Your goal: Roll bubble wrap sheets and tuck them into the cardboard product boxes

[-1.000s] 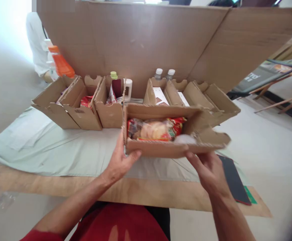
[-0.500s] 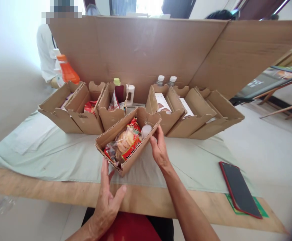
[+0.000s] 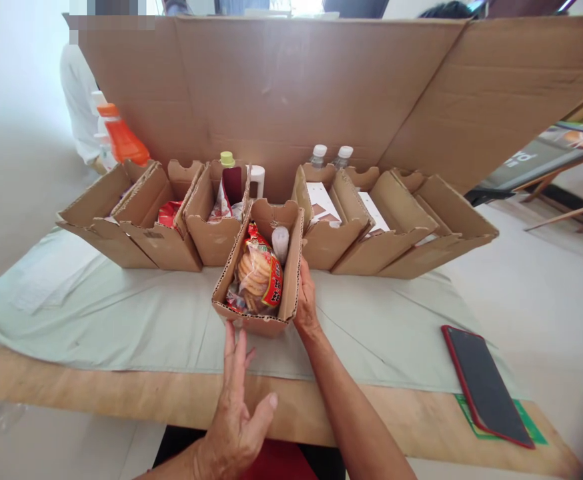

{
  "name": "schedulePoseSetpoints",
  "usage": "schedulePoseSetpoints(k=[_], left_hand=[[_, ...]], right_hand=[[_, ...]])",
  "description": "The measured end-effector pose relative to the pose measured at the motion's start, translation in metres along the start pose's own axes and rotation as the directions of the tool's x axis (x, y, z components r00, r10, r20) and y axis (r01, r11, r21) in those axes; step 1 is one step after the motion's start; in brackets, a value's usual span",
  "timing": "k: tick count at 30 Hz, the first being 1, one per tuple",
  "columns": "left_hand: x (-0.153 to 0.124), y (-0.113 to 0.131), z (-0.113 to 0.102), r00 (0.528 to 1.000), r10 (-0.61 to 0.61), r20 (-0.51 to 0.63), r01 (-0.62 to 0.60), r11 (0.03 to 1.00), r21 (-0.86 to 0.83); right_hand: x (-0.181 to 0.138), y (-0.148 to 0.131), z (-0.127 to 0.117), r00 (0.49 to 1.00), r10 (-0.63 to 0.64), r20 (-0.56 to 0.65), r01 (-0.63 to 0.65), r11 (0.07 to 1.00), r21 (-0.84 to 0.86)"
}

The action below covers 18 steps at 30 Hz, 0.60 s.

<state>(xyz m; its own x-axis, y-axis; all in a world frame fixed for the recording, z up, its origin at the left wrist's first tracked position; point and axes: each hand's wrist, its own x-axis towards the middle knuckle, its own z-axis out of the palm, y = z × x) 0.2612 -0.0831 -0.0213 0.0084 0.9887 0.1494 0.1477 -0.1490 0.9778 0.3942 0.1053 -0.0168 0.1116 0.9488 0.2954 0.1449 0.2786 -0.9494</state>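
A narrow cardboard box [image 3: 291, 267] stands lengthwise on the pale green cloth [image 3: 121, 320], its far end between two boxes of the back row. Inside lie a red snack bag of round crackers [image 3: 257, 277] and a small white bottle [image 3: 280, 243]. My right hand [image 3: 305, 300] lies against the box's right wall with its fingers on the cardboard. My left hand [image 3: 236, 400] is open with fingers stretched, its fingertips just at the box's near end.
A row of similar cardboard boxes [image 3: 171, 227] with snacks and bottles stands before a tall cardboard screen [image 3: 281, 93]. An orange bottle [image 3: 121, 137] and a person in white [image 3: 79, 100] are at the back left. A red-cased phone [image 3: 486, 383] lies right.
The box was held up crosswise, then set down at an angle. It now points straight away, pushed toward the gap in the row. My left hand let go and opened.
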Motion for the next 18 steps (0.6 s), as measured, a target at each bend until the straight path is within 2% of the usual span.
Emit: schedulePoseSetpoints(k=[5,10,14,18], left_hand=[[0.027,0.001,0.026,0.999,-0.027,0.034,0.029,0.997,-0.071],[0.083,-0.002,0.052,0.999,-0.004,-0.044,-0.001,0.992,-0.128],[0.127,-0.005,0.061,0.996,-0.016,-0.084,0.003,0.989,-0.145],[0.158,-0.007,0.070,0.990,-0.014,-0.140,-0.003,0.992,-0.126]], right_hand=[[-0.001,0.015,-0.010,0.992,0.118,-0.043,-0.115,0.991,0.072],[0.001,0.035,-0.015,0.968,0.226,-0.110,-0.210,0.967,0.144],[0.004,0.044,-0.013,0.953,0.268,-0.145,-0.243,0.956,0.167],[0.004,0.045,-0.014,0.948,0.276,-0.161,-0.250,0.954,0.166]])
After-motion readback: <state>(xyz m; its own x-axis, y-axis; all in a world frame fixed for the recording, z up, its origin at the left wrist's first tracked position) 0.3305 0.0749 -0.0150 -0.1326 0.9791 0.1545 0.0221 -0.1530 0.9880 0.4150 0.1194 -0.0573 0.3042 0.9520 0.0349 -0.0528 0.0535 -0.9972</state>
